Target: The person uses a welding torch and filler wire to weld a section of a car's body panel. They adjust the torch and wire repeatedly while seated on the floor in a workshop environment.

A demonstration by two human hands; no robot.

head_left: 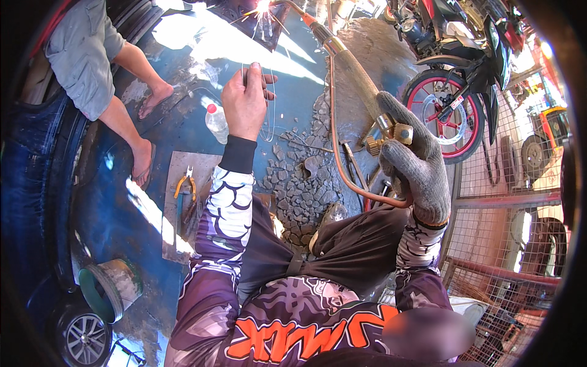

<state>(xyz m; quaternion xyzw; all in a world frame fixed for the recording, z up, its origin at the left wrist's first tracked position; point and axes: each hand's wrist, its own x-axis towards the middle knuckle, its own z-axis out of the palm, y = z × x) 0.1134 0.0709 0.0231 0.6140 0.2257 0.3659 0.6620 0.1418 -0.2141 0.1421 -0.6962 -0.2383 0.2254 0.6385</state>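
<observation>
My right hand [422, 165], in a grey knit glove, is closed around the valve end of a gas welding torch [356, 74]. The torch slants up and left, and its bent tip meets a bright, sparking glow [264, 6] at the top edge. Glare hides the exact contact. A dark metal piece [260, 29] is just below the glow. My bare left hand [246, 103] pinches a thin wire [271, 116]; one end rises toward the sparks and a loop hangs below the fingers. An orange-brown hose [335, 144] curves down beside the torch to my glove.
Broken stone pieces [299, 202] lie before my knees, with hand tools [354, 165] to their right. Yellow-handled pliers [185, 183] rest on a board [174, 235] at left. A bottle [216, 122], a bucket [116, 287], another person's legs [125, 110] and a motorcycle wheel [443, 116] stand around.
</observation>
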